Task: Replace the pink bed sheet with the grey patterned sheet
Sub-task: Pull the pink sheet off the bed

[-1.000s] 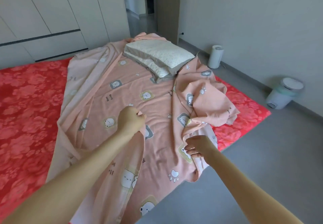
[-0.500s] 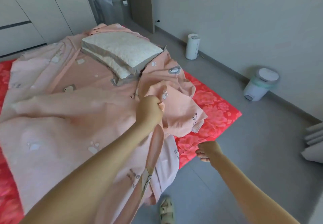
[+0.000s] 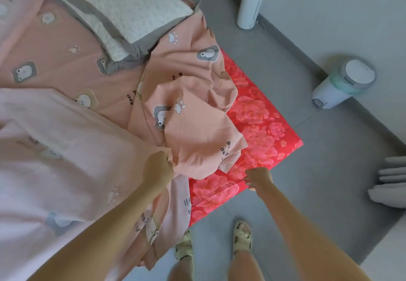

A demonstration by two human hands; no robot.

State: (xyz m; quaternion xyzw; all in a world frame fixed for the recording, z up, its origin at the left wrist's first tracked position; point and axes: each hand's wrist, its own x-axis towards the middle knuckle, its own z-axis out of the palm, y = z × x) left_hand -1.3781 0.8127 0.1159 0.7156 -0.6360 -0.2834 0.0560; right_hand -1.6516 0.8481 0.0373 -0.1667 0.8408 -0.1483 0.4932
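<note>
**Holding a bunch of the pink bed sheet (image 3: 66, 65) over the red mattress (image 3: 259, 131)**

From the left edge of the frame to its centre, the floral mattress is being covered by the pink bed sheet. The sheet is lying rumpled, and its paler underside is being shown at the lower left, where it is folded over. At the upper centre the sheet is being weighed down by two stacked pillows (image 3: 123, 10), white with grey borders. Just below the centre a gathered bunch of the sheet is being clenched in the left hand (image 3: 159, 168), with the fingers curled round the cloth. Below that hand, more of the sheet is hanging over the mattress edge toward the grey floor (image 3: 318, 193).

Right of centre, one corner of the mattress is being shown bare. Its lower edge is being met by the right hand (image 3: 258, 178), fingers bent downward; whether the edge is being grasped or only touched cannot be told. At the bottom centre, pale sandals (image 3: 241, 236) are being worn on both feet. At the upper right a white cylinder (image 3: 250, 6) and a white lidded bin (image 3: 342, 85) are standing near the wall. At the right edge, pale folded cloth (image 3: 391, 182) is being partly cut off by the frame.
</note>
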